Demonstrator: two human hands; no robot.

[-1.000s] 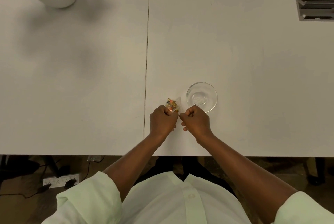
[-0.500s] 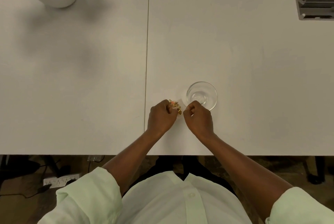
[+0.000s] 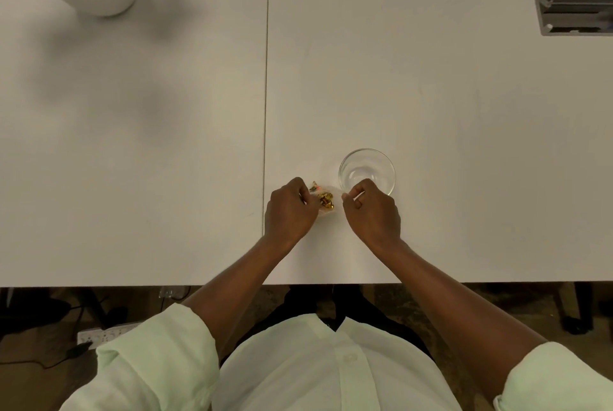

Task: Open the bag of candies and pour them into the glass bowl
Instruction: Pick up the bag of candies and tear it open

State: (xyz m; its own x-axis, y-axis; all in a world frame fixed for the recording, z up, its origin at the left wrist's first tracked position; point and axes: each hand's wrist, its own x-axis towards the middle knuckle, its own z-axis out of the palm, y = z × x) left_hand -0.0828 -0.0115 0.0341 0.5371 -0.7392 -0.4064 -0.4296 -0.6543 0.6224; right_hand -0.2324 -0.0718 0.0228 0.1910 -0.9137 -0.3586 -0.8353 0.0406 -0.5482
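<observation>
Just the one camera here, worn on the person's head, looking steeply down and a bit forward over a white worktop (image 3: 431,95). The glass bowl (image 3: 367,171) sits a little below and right of frame centre, fairly close. Nearer than the bowl you get forearms, shirt and floor; beyond it, the far worktop. Wide lens, edges bend a bit.
</observation>
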